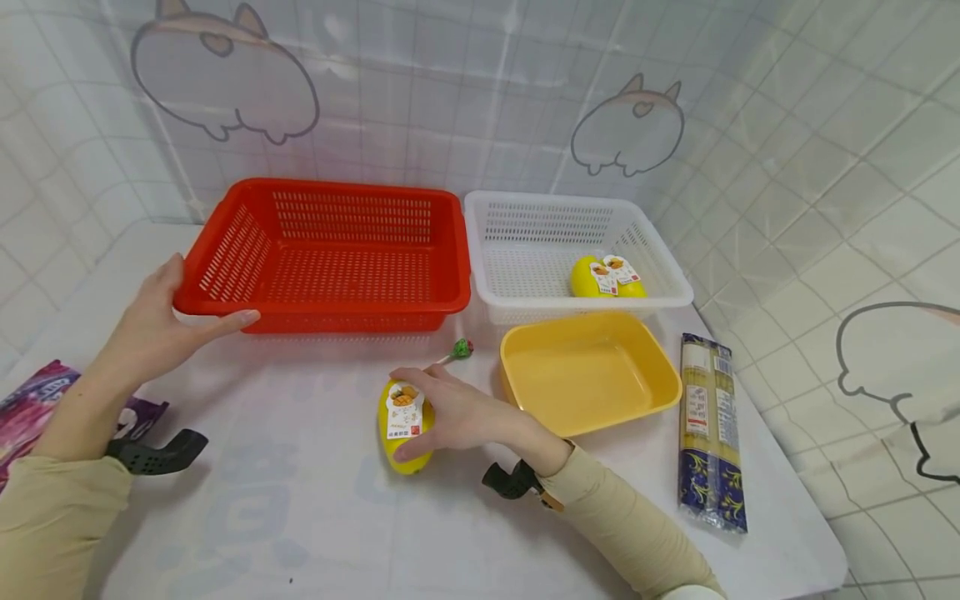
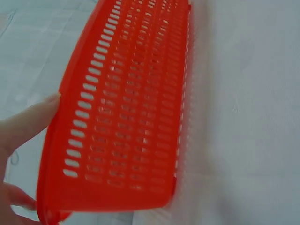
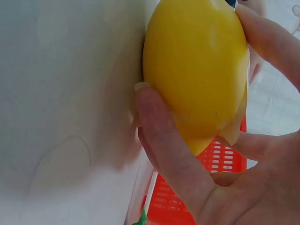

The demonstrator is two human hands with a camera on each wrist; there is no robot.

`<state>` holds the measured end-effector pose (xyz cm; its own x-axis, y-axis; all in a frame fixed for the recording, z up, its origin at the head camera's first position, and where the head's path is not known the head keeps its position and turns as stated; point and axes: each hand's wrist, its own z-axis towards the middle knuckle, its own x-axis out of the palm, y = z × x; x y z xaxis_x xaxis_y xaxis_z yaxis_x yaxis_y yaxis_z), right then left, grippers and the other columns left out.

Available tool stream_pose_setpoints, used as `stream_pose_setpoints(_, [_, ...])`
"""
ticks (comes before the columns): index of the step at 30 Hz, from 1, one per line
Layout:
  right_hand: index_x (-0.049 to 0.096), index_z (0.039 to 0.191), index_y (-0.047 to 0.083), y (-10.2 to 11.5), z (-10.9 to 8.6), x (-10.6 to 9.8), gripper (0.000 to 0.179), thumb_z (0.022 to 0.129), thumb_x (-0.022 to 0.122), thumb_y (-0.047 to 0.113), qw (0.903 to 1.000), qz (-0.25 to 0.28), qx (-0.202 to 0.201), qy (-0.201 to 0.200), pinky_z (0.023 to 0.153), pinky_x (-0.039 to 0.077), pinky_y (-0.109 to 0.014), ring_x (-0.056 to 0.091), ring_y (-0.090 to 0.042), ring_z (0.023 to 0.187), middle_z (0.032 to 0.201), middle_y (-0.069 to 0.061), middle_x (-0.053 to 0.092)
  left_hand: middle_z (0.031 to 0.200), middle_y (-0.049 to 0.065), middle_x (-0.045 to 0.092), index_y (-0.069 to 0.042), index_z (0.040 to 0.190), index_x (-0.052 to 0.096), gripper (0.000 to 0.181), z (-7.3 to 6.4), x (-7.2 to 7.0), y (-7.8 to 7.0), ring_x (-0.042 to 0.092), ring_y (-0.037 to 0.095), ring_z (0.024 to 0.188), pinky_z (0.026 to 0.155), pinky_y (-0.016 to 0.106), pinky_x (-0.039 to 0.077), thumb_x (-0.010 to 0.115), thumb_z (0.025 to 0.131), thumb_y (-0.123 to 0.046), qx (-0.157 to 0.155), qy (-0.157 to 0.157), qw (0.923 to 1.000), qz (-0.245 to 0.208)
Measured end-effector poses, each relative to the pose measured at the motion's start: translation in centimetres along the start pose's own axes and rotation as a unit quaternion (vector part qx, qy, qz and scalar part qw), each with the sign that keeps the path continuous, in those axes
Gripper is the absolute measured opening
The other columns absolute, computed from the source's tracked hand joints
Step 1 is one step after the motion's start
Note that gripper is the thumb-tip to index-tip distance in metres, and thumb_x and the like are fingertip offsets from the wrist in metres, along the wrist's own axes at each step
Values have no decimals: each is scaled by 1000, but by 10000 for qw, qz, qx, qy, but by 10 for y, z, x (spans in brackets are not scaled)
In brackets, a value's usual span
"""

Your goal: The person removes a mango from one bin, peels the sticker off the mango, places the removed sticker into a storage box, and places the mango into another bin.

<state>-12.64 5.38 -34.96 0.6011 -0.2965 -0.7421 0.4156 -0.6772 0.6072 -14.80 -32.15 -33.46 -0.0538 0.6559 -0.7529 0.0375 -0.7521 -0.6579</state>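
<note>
My left hand (image 1: 153,329) grips the red basket (image 1: 352,322) at its front left corner. The thumb stretches along the front rim, and in the left wrist view the other fingers curl around the rim's end. On the table in front of the basket, my right hand (image 1: 461,412) holds a yellow mango-shaped container (image 1: 397,454) with a white label picturing mango. Its thumb and fingers span the container's sides, as the right wrist view shows the smooth yellow body (image 3: 194,70) between them. Just beyond these fingers lies a lollipop (image 1: 461,348) with a green wrapper.
A white basket (image 1: 517,302) beside the red one holds two similar yellow containers (image 1: 588,279). In front stands a yellow tub (image 1: 592,375). Packaged noodles (image 1: 708,433) lie near the right table edge, and a purple bag (image 1: 45,400) lies at the left. Tiled-print walls enclose the table.
</note>
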Motion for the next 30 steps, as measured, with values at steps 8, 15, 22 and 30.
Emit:
stream_pose_setpoints(8, [26,158,24,-1,-1,-4,101,78,82,50,9997,98,162,169,108,45,-36,45,-14,129,149,1,45,160,-5,37,-31,154,39,74,-15,10,-36,27,13,149,123,49,24,73,88,-30,742,-2557,9605,-808])
stream_pose_setpoints(15, [23,159,20,-5,0,-8,105,78,84,47,9994,93,139,297,110,43,-34,45,-14,130,150,0,46,129,7,67,-7,129,68,46,-22,25,-69,57,2,119,103,15,44,76,84,-14,2705,-3236,8972,-1305])
stream_pose_setpoints(22, [22,159,13,-9,0,-13,108,76,87,38,9988,203,20,440,107,44,-27,48,-13,124,150,-1,45,122,9,70,-8,126,69,53,-33,44,-83,58,-5,112,98,8,43,80,76,4,3264,-2077,9177,-908])
stream_pose_setpoints(30, [26,157,10,-9,0,-15,108,73,90,32,9984,285,-28,491,96,47,-21,50,-12,110,141,-1,51,125,-2,68,-19,131,65,58,-39,69,-84,60,4,116,99,13,45,86,77,-10,3166,-592,9463,-291])
